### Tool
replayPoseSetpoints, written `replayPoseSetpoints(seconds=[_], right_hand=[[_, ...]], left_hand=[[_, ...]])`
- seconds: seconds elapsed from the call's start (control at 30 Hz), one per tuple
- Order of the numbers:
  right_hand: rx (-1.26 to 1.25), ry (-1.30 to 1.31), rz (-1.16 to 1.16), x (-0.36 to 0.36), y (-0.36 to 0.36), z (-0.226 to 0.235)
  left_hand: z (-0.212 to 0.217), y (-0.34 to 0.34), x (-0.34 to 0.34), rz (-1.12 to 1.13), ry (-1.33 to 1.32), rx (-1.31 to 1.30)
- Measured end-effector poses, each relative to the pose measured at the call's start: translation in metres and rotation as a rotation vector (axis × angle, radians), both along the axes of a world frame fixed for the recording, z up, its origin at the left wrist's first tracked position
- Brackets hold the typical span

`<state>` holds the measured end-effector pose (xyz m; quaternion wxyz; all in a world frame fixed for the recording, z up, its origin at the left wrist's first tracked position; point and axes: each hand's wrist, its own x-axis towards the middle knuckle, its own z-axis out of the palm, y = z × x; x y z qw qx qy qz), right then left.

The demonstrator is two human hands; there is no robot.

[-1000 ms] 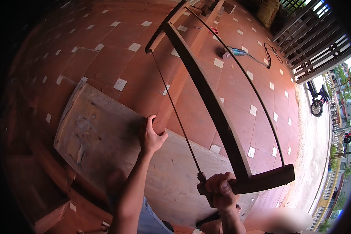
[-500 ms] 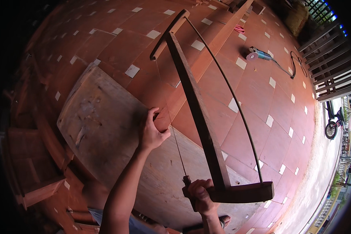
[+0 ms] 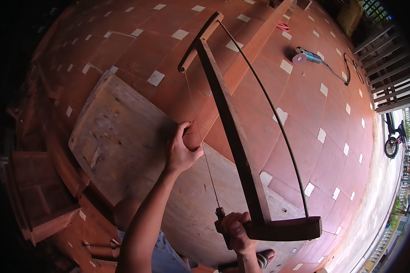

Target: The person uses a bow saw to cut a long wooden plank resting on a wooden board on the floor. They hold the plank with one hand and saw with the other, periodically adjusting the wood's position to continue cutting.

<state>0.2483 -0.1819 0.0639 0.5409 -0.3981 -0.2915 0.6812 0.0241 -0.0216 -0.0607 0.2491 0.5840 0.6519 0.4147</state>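
Observation:
My right hand (image 3: 238, 232) is closed round the handle end of a wooden frame saw (image 3: 234, 132), near the picture's lower middle. The saw's thin blade runs up and away, beside a long reddish-brown wooden beam (image 3: 241, 75), at its near end. My left hand (image 3: 183, 152) grips that end, thumb and fingers on either side of it, close to the blade. Dark lines show on the wood between thumb and fingers. Whether the blade touches the wood I cannot tell. Under the beam's end lies a worn, pale wooden board (image 3: 127, 127).
An angle grinder (image 3: 307, 56) with its cord lies on the tiled floor (image 3: 305, 132) at the far right. A small pink-red item (image 3: 283, 26) sits beyond the beam. Brown wooden furniture parts (image 3: 43, 191) stand at the left. A slatted gate (image 3: 389, 68) and a motorbike (image 3: 393, 139) are at the right.
The whole view has shifted slightly, bringing more of my leg into the lower edge. Both hands keep their grips, and the saw stays in nearly the same place against the beam.

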Motion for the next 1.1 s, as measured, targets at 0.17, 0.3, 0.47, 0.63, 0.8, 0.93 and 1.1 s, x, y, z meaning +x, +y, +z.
replayPoseSetpoints(seconds=[0.17,0.3,0.47,0.63,0.8,0.93,1.1], right_hand=[[0.01,-0.049,-0.009,-0.002,-0.004,0.004],[-0.002,-0.014,-0.03,-0.003,-0.007,0.0],[-0.003,-0.016,0.001,-0.003,-0.007,-0.002],[0.031,-0.029,0.027,-0.003,-0.009,-0.003],[0.048,-0.047,0.039,-0.004,-0.008,-0.003],[0.045,-0.03,0.057,-0.002,-0.009,-0.004],[0.06,-0.037,0.043,-0.006,-0.009,-0.002]], left_hand=[[0.0,-0.002,0.0,-0.018,0.01,-0.052],[-0.002,-0.001,-0.003,-0.032,0.015,-0.04],[-0.003,-0.001,-0.002,-0.04,-0.018,-0.034],[-0.005,-0.001,0.0,-0.01,-0.02,-0.031],[-0.008,-0.003,0.0,-0.014,0.018,-0.041],[-0.01,-0.003,0.0,-0.003,0.0,-0.044],[-0.002,-0.002,0.003,0.009,0.058,-0.098]])
